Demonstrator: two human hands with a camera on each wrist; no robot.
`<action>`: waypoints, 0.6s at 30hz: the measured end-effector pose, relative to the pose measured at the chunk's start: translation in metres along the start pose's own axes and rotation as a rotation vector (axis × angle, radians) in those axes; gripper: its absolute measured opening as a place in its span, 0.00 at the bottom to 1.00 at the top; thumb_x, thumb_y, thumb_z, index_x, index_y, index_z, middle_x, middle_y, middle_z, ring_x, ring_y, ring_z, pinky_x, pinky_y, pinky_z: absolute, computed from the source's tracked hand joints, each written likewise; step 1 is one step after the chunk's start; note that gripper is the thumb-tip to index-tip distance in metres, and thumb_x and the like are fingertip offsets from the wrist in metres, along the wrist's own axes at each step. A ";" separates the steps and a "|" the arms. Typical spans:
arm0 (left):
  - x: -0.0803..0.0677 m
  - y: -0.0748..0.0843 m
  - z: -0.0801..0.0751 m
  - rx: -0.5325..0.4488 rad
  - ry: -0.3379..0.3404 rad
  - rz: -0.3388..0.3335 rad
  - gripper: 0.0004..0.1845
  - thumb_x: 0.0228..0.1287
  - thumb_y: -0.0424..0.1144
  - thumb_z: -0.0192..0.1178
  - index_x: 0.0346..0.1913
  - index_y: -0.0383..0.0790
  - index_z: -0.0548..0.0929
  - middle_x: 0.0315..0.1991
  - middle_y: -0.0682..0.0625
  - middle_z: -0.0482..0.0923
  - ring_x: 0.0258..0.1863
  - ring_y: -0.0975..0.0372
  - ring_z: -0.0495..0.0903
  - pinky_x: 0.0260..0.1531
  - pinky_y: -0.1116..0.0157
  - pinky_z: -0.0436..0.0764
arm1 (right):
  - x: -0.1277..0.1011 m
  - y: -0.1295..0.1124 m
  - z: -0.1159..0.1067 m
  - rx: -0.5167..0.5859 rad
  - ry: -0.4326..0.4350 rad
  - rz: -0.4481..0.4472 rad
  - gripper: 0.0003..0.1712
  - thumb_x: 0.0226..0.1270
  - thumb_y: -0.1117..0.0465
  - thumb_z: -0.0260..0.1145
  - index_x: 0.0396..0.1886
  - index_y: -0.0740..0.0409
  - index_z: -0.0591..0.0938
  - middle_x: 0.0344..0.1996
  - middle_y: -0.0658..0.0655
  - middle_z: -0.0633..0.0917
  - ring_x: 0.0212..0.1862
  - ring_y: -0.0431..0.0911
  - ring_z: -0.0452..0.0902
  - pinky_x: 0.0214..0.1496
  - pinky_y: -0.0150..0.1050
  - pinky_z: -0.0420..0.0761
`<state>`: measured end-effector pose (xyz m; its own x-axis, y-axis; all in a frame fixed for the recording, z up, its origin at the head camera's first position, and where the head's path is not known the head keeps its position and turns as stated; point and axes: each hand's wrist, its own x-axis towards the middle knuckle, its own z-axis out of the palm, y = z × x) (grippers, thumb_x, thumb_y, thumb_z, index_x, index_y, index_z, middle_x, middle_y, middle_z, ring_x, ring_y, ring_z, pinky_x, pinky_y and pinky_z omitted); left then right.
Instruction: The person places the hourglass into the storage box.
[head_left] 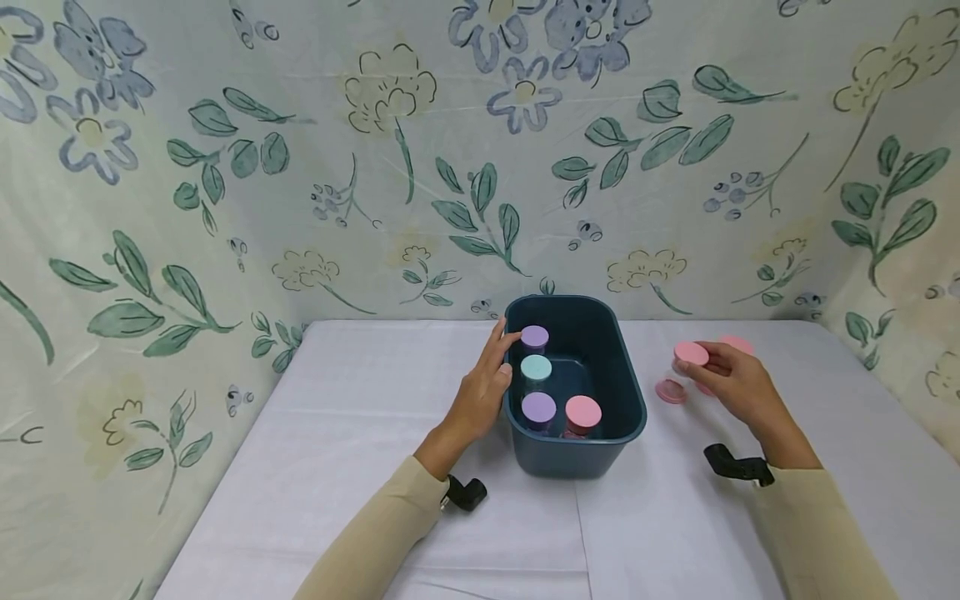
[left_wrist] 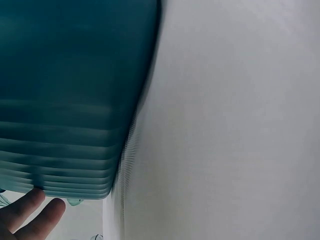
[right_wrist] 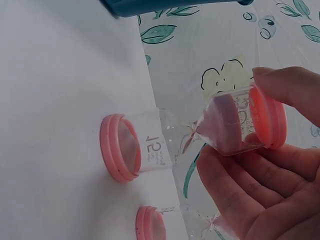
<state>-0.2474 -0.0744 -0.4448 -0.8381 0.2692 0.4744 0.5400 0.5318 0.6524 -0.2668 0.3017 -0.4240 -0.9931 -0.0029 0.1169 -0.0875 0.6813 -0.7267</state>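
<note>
The right hand (head_left: 731,379) pinches a pink-capped sand timer (head_left: 691,353) by its upper cap, likely sparing the narrow clear neck, right of a dark blue bin (head_left: 566,458); whether its base touches the table is unclear. The left hand (head_left: 476,392), fingers extended, rests against the bin's left side, seemingly steadying it. Inside stand two purple-capped timers (head_left: 538,408), a teal-capped timer (head_left: 536,368) and another pink-capped one (head_left: 582,412). The bin's right wall separates them from the held timer; a second pink timer (head_left: 737,343) sits partly hidden behind the right hand.
</note>
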 end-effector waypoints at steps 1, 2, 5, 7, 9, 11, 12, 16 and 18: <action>0.000 0.000 0.000 0.001 0.000 -0.001 0.27 0.74 0.48 0.31 0.74 0.54 0.56 0.78 0.59 0.37 0.75 0.60 0.48 0.62 0.42 0.63 | 0.000 0.000 0.000 0.000 0.000 -0.002 0.46 0.64 0.38 0.62 0.68 0.69 0.66 0.59 0.74 0.73 0.58 0.67 0.70 0.56 0.62 0.72; 0.000 0.000 0.000 0.000 0.000 -0.001 0.27 0.74 0.48 0.31 0.74 0.54 0.56 0.78 0.59 0.37 0.75 0.60 0.48 0.62 0.42 0.63 | 0.000 0.000 0.000 0.001 0.000 -0.004 0.45 0.64 0.39 0.62 0.67 0.69 0.66 0.58 0.74 0.73 0.58 0.66 0.70 0.56 0.62 0.72; 0.000 0.000 0.000 -0.006 0.001 0.004 0.27 0.74 0.47 0.32 0.74 0.53 0.57 0.78 0.59 0.37 0.75 0.60 0.48 0.62 0.42 0.62 | -0.001 0.000 0.000 0.002 0.001 -0.009 0.45 0.63 0.39 0.63 0.67 0.68 0.66 0.58 0.74 0.74 0.57 0.65 0.71 0.56 0.61 0.73; 0.000 0.001 0.000 -0.008 0.002 0.005 0.27 0.74 0.47 0.31 0.74 0.52 0.57 0.78 0.58 0.37 0.75 0.60 0.48 0.62 0.42 0.62 | -0.001 0.000 0.000 0.002 0.002 -0.009 0.45 0.63 0.39 0.63 0.67 0.69 0.66 0.58 0.73 0.74 0.57 0.65 0.71 0.56 0.61 0.73; 0.000 0.001 0.000 -0.010 0.001 0.007 0.27 0.74 0.48 0.31 0.74 0.51 0.57 0.78 0.58 0.37 0.75 0.60 0.48 0.62 0.42 0.62 | -0.001 0.000 0.000 0.003 0.003 -0.005 0.46 0.63 0.39 0.63 0.67 0.69 0.66 0.58 0.74 0.74 0.57 0.65 0.71 0.55 0.61 0.73; -0.001 0.001 -0.001 -0.010 0.001 0.009 0.28 0.74 0.48 0.31 0.74 0.51 0.57 0.78 0.57 0.37 0.75 0.60 0.48 0.62 0.41 0.63 | -0.001 0.000 0.000 0.005 0.002 0.003 0.46 0.63 0.38 0.63 0.67 0.70 0.66 0.58 0.74 0.73 0.57 0.66 0.71 0.55 0.61 0.73; -0.001 0.001 -0.001 -0.010 0.000 0.009 0.28 0.74 0.48 0.31 0.74 0.51 0.57 0.78 0.57 0.37 0.75 0.60 0.48 0.62 0.41 0.63 | -0.001 0.000 0.000 0.004 0.001 0.005 0.47 0.62 0.38 0.63 0.67 0.70 0.66 0.58 0.74 0.73 0.57 0.66 0.71 0.55 0.61 0.73; -0.002 0.001 -0.001 -0.007 -0.002 0.011 0.27 0.74 0.48 0.31 0.74 0.52 0.56 0.78 0.58 0.37 0.74 0.60 0.48 0.62 0.41 0.62 | -0.002 -0.001 0.001 0.003 0.006 0.007 0.46 0.62 0.38 0.64 0.67 0.70 0.67 0.58 0.74 0.74 0.56 0.65 0.71 0.55 0.61 0.73; -0.002 0.000 -0.001 -0.010 -0.001 0.011 0.27 0.75 0.48 0.31 0.74 0.53 0.56 0.78 0.58 0.37 0.74 0.60 0.48 0.62 0.41 0.62 | -0.002 -0.001 0.002 0.000 0.014 0.003 0.46 0.62 0.38 0.64 0.66 0.69 0.67 0.57 0.73 0.74 0.56 0.65 0.72 0.55 0.61 0.74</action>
<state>-0.2454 -0.0756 -0.4448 -0.8321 0.2757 0.4812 0.5501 0.5204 0.6531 -0.2648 0.2995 -0.4252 -0.9922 0.0094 0.1242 -0.0845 0.6813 -0.7271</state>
